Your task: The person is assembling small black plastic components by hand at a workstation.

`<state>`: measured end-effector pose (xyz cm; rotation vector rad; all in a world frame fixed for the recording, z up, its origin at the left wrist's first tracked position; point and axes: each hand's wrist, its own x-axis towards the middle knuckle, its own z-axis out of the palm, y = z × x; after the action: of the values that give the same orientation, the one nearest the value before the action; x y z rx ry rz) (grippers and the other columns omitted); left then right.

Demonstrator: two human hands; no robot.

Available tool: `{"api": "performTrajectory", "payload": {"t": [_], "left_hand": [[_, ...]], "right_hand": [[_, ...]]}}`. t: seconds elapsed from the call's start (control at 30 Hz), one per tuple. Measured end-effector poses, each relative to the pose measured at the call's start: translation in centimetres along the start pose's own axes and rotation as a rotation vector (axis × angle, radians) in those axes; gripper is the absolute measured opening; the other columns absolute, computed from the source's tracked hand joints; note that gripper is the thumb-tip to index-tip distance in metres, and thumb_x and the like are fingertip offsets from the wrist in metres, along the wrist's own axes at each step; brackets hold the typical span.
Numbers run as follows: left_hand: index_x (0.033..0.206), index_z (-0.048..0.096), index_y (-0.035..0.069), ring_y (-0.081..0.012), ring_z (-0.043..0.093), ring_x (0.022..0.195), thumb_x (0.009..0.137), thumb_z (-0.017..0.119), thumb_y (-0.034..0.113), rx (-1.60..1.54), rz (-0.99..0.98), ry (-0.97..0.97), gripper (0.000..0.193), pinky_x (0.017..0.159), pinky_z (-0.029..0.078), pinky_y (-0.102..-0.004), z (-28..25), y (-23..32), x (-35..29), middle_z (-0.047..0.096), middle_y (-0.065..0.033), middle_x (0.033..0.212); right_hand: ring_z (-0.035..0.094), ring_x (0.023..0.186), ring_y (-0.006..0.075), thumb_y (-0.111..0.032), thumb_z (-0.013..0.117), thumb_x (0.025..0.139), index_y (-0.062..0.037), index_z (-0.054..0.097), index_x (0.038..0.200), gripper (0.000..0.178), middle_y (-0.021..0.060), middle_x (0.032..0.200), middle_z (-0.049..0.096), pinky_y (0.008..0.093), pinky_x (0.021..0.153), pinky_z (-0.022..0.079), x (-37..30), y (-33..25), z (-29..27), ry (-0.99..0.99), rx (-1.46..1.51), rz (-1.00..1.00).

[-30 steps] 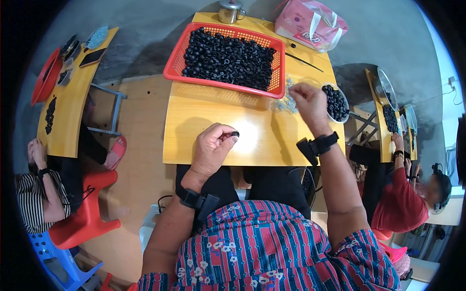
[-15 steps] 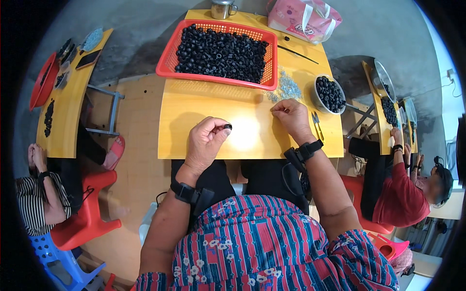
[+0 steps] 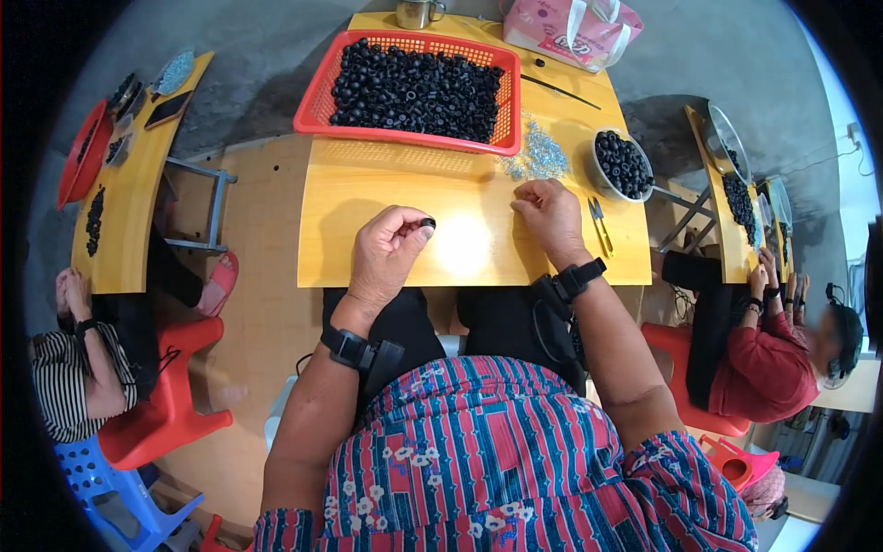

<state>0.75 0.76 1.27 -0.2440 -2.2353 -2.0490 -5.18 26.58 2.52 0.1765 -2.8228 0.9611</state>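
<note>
Between the thumb and forefinger of my left hand [image 3: 386,250] is a small black ring-shaped part [image 3: 428,223], held above the front of the yellow table [image 3: 340,262]. My right hand [image 3: 549,213] is closed in a pinch close to a scatter of small clear-blue pieces [image 3: 541,156]; whatever its fingertips hold is too small to make out. Behind both hands stands a red plastic basket [image 3: 317,124] heaped with black ring-shaped parts [image 3: 418,97]. To the right of my right hand, a white bowl [image 3: 602,181] holds rounded black parts [image 3: 624,164].
Small snips [image 3: 601,225] with yellow handles lie near the right table edge. At the back are a thin black stick [image 3: 561,91], a metal mug [image 3: 420,13] and a pink bag [image 3: 575,32]. Other people sit at side tables, left [image 3: 138,184] and right [image 3: 736,267].
The view has shifted slightly, so the table sits a little higher. Both my hands keep nearly the same pinched poses. At the right, the co-worker's hands and head have moved.
</note>
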Motion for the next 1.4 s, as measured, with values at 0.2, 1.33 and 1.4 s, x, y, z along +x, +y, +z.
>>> {"api": "performTrajectory", "payload": {"t": [0.2, 1.33, 1.4], "left_hand": [[0.097, 0.064, 0.0, -0.0059, 0.054, 0.075, 0.088, 0.063, 0.004, -0.04, -0.01, -0.031, 0.01, 0.07, 0.046, -0.0205, 0.0, 0.0, -0.2, 0.061, 0.0002, 0.085], [0.093, 0.062, -0.001, -0.0075, 0.056, 0.075, 0.083, 0.066, -0.001, -0.001, 0.011, -0.028, 0.01, 0.069, 0.048, -0.0221, 0.0, 0.3, -0.2, 0.06, -0.0013, 0.081], [0.093, 0.062, -0.001, -0.0073, 0.055, 0.074, 0.083, 0.066, -0.001, 0.01, 0.01, -0.03, 0.01, 0.069, 0.048, -0.022, -0.1, 0.1, -0.2, 0.059, -0.0012, 0.081]], "right_hand": [[0.062, 0.079, 0.0356, -0.01, 0.063, 0.079, -0.0049, 0.068, 0.08, 0.007, 0.0174, 0.083, 0.063, 0.0421, 0.071, 0.05, -0.2, 0.0, 0.2, 0.025, -0.125, -0.098], [0.063, 0.076, 0.0111, -0.002, 0.062, 0.088, 0.0014, 0.066, 0.1, 0.013, 0.005, 0.091, 0.067, 0.0246, 0.074, 0.053, -2.5, -7.8, 3.6, -0.452, 1.078, 0.263], [0.063, 0.077, 0.0109, -0.001, 0.064, 0.086, 0.002, 0.068, 0.098, 0.013, 0.0055, 0.092, 0.068, 0.0243, 0.074, 0.053, -2.5, -7.9, 3.6, -0.429, 1.067, 0.252]]}}
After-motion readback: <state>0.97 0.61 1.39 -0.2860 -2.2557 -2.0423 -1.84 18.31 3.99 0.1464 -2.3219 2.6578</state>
